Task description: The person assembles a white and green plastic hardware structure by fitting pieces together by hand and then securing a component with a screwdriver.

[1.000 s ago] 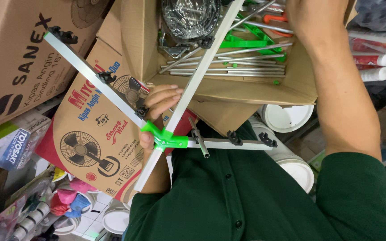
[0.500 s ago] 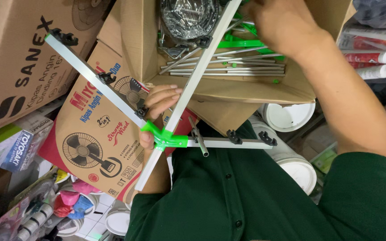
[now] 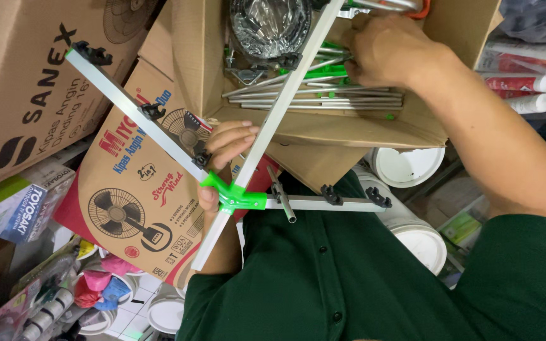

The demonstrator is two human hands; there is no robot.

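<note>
Head view is showing an open cardboard box with loose metal rods lying inside, a fan carton just beside it and white buckets near its lower edge. A long white bar is crossing the box opening — partly blocking it. Left hand is clamping the green joint of the white bar frame below the box; right hand is reaching in, fingers curling onto the rods.
</note>
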